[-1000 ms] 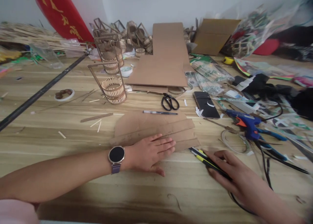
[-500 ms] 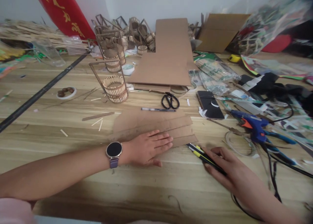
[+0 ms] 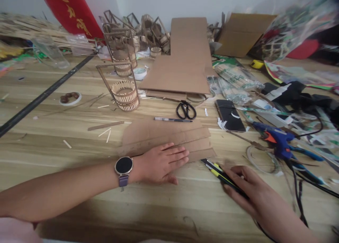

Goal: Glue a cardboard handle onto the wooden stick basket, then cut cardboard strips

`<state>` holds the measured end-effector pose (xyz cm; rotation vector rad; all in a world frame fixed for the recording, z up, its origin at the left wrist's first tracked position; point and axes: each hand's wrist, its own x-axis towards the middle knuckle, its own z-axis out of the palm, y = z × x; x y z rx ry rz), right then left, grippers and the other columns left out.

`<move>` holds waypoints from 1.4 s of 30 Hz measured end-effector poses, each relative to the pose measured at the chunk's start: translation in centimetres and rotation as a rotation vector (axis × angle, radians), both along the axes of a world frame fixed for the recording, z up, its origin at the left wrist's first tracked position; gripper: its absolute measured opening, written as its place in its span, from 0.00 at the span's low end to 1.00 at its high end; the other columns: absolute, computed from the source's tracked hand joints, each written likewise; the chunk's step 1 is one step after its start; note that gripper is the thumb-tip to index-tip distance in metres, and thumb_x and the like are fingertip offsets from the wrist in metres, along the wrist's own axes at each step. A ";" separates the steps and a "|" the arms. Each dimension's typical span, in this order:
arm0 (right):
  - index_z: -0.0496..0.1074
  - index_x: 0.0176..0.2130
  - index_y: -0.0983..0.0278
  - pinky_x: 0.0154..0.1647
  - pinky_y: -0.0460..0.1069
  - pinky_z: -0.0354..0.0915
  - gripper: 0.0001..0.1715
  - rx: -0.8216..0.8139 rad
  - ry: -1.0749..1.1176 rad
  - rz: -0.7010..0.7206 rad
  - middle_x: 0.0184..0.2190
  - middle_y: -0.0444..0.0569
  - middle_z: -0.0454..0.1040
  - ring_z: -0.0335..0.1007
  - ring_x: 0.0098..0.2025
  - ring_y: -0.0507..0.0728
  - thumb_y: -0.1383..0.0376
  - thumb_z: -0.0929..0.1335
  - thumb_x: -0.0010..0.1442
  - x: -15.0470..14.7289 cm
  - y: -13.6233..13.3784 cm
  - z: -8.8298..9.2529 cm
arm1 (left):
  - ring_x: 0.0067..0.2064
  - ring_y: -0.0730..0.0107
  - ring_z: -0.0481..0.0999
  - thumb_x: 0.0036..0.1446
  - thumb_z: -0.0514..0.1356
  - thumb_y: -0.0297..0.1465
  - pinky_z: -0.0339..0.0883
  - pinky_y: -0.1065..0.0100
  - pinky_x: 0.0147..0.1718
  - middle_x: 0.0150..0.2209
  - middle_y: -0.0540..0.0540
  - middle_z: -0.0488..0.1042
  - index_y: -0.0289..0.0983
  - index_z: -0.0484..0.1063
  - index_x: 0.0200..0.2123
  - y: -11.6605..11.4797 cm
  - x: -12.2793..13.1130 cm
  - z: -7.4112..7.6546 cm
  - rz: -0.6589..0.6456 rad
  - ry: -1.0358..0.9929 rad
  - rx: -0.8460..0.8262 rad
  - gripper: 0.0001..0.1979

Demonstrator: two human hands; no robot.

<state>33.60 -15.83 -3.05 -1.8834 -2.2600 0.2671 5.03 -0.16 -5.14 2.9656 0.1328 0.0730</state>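
Observation:
My left hand lies flat on a piece of brown cardboard, fingers stretched to the right and holding nothing. Cut lines or strip edges run across this cardboard, and part of it is hidden under the palm. In my right hand is a black and yellow utility knife, its blade out and pointing left at the cardboard's lower right corner. Whether the blade touches the cardboard I cannot tell. A pen lies along the cardboard's far edge, with black scissors just beyond it.
Beyond the scissors rests a large cardboard sheet. A small slatted basket stands left of it, with more baskets behind. On the right are a phone, a blue glue gun with its cable, and plastic packets.
My right hand and the knife have shifted slightly right and down in view, along with a small camera shift. The left hand stays flat on the cardboard.

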 end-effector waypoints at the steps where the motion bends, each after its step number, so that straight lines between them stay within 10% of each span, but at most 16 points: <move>1: 0.72 0.56 0.60 0.39 0.49 0.74 0.24 0.010 -0.006 0.004 0.40 0.53 0.74 0.76 0.40 0.58 0.55 0.61 0.66 -0.1 0.1 -0.1 | 0.71 0.63 0.43 0.68 0.39 0.50 0.31 0.58 0.68 0.70 0.43 0.49 0.33 0.50 0.68 0.0 0.0 0.0 0.003 0.004 -0.005 0.34; 23: 0.73 0.51 0.68 0.29 0.46 0.73 0.22 0.295 -0.130 0.094 0.33 0.51 0.71 0.75 0.31 0.55 0.59 0.59 0.68 -2.5 -0.1 -0.5 | 0.71 0.63 0.43 0.68 0.38 0.51 0.32 0.57 0.68 0.69 0.42 0.50 0.31 0.48 0.68 0.0 0.0 -0.1 -0.006 -0.015 -0.032 0.36; 42: 0.71 0.56 0.63 0.31 0.48 0.75 0.22 0.221 -0.081 0.075 0.35 0.51 0.72 0.76 0.34 0.56 0.60 0.61 0.66 -3.5 -0.5 -1.5 | 0.71 0.63 0.45 0.68 0.37 0.50 0.31 0.58 0.68 0.69 0.40 0.51 0.29 0.48 0.68 0.0 -0.1 -0.3 -0.012 -0.053 -0.033 0.37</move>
